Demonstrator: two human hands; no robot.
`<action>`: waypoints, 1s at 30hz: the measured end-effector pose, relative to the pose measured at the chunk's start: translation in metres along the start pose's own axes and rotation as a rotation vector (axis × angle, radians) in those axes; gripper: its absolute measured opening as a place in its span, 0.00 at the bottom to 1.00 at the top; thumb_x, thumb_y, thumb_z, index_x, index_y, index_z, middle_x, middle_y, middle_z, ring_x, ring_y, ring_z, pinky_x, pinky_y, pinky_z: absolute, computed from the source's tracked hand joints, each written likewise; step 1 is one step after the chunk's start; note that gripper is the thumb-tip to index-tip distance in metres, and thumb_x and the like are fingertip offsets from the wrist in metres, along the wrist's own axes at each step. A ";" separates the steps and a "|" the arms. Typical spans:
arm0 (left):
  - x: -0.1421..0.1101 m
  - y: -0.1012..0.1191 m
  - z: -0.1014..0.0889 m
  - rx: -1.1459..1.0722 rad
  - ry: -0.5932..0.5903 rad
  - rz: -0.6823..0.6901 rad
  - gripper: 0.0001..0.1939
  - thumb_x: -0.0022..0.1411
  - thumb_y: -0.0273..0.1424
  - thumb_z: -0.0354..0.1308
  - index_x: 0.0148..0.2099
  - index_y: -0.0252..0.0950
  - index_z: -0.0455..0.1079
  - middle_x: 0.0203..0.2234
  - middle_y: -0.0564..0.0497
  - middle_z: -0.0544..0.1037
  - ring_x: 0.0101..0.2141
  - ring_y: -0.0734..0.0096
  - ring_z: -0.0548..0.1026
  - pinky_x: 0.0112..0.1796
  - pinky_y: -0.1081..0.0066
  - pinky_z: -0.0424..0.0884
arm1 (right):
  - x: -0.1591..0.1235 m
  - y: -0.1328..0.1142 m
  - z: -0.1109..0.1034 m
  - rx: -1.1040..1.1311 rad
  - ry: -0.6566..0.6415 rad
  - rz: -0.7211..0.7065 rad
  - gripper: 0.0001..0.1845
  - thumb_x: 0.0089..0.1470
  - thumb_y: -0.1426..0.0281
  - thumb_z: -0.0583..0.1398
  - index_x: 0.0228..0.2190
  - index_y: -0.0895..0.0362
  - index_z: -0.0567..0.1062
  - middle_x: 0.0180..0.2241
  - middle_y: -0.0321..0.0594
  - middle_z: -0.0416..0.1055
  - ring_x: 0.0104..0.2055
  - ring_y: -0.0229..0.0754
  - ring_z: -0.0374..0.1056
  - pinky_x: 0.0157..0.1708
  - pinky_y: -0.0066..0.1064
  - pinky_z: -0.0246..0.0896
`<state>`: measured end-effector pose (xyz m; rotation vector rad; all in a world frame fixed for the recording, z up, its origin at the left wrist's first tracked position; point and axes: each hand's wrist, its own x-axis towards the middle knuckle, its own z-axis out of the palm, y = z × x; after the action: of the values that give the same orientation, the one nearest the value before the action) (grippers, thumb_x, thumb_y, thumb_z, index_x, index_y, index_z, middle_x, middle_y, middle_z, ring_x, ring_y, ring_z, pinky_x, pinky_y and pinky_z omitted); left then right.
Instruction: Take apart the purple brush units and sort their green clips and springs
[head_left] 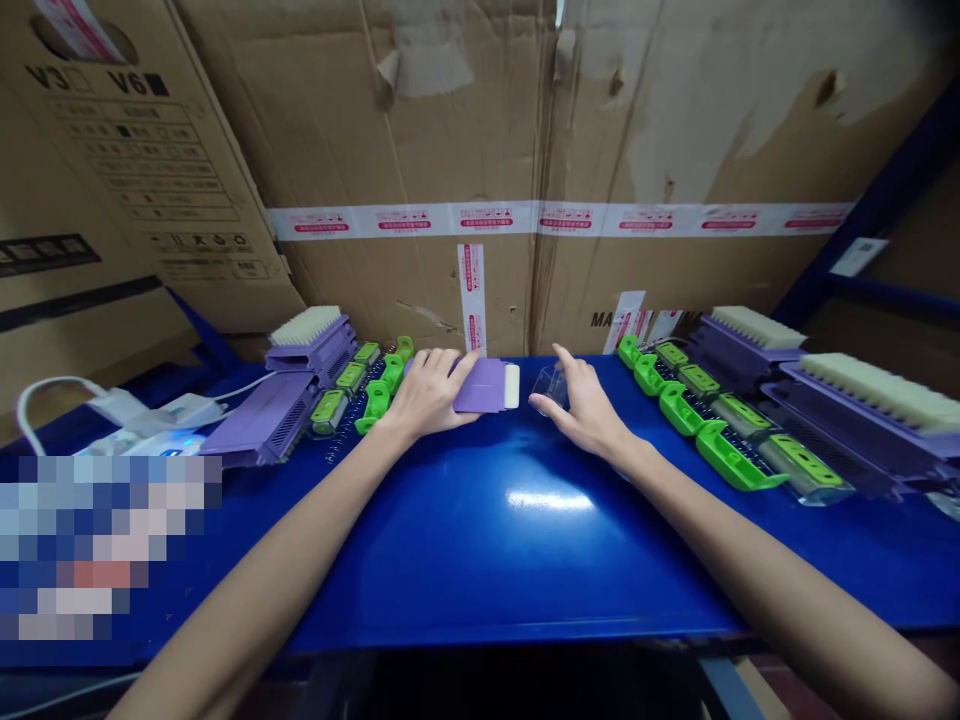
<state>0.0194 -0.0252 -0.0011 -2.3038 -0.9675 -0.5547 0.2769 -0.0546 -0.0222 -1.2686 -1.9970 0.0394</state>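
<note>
My left hand [429, 392] lies on a flat purple part with a white end [489, 386] on the blue table [480, 540], its fingers curled over the part's left side. My right hand [583, 408] pinches a small clear plastic piece [550, 385] just right of the purple part, thumb and fingers closed on it. Both hands rest near the table's far middle.
Purple brush bodies with white bristles [315, 340] and green clips [375, 385] lie at the left. More of the brushes [877, 395] and green pieces [720, 440] line the right. Cardboard boxes [525, 150] wall the back. White cables and a power adapter [150, 415] sit far left.
</note>
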 end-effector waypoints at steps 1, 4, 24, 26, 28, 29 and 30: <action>-0.001 0.000 0.001 0.017 -0.003 -0.009 0.39 0.57 0.48 0.55 0.62 0.26 0.57 0.44 0.34 0.69 0.42 0.49 0.66 0.42 0.57 0.60 | -0.001 0.002 0.004 0.033 0.004 0.029 0.44 0.54 0.52 0.56 0.63 0.63 0.50 0.52 0.58 0.63 0.54 0.57 0.60 0.53 0.52 0.55; -0.002 0.004 0.004 0.062 -0.003 -0.060 0.38 0.57 0.46 0.55 0.62 0.26 0.57 0.44 0.34 0.69 0.42 0.49 0.66 0.41 0.57 0.59 | -0.005 0.008 0.018 0.110 -0.031 0.094 0.45 0.54 0.54 0.57 0.63 0.61 0.46 0.54 0.57 0.61 0.56 0.54 0.61 0.55 0.50 0.54; -0.002 0.025 0.027 0.058 0.030 -0.051 0.37 0.58 0.54 0.53 0.56 0.27 0.63 0.45 0.33 0.69 0.45 0.48 0.66 0.46 0.54 0.60 | -0.004 0.002 0.019 -0.193 -0.231 0.261 0.40 0.61 0.55 0.44 0.64 0.71 0.46 0.59 0.61 0.60 0.64 0.51 0.52 0.63 0.48 0.35; -0.002 0.025 0.026 0.077 0.034 -0.044 0.33 0.59 0.52 0.53 0.55 0.29 0.64 0.45 0.34 0.70 0.44 0.49 0.67 0.45 0.55 0.61 | -0.003 0.002 0.018 -0.228 -0.172 0.251 0.37 0.62 0.57 0.45 0.63 0.69 0.50 0.57 0.60 0.62 0.62 0.52 0.55 0.62 0.48 0.39; -0.001 0.028 0.025 0.123 0.041 -0.045 0.29 0.61 0.48 0.53 0.53 0.29 0.66 0.44 0.35 0.71 0.42 0.51 0.68 0.44 0.56 0.62 | -0.001 0.002 0.014 -0.256 -0.109 0.256 0.34 0.62 0.58 0.45 0.62 0.67 0.53 0.54 0.58 0.66 0.58 0.52 0.59 0.58 0.46 0.46; -0.001 0.029 0.024 0.142 0.043 -0.047 0.28 0.61 0.47 0.53 0.53 0.29 0.66 0.44 0.35 0.71 0.42 0.51 0.68 0.44 0.56 0.62 | -0.001 0.003 0.011 -0.267 -0.081 0.257 0.33 0.62 0.59 0.46 0.61 0.66 0.55 0.53 0.57 0.67 0.56 0.51 0.61 0.56 0.45 0.49; -0.001 0.030 0.024 0.154 0.043 -0.049 0.27 0.61 0.47 0.54 0.53 0.29 0.66 0.44 0.35 0.71 0.41 0.52 0.68 0.45 0.56 0.62 | 0.000 0.003 0.007 -0.278 -0.056 0.252 0.31 0.62 0.59 0.46 0.60 0.65 0.58 0.52 0.55 0.68 0.55 0.51 0.62 0.54 0.43 0.52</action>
<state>0.0449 -0.0277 -0.0296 -2.1289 -1.0120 -0.5285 0.2753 -0.0506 -0.0286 -1.7095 -1.9254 -0.0847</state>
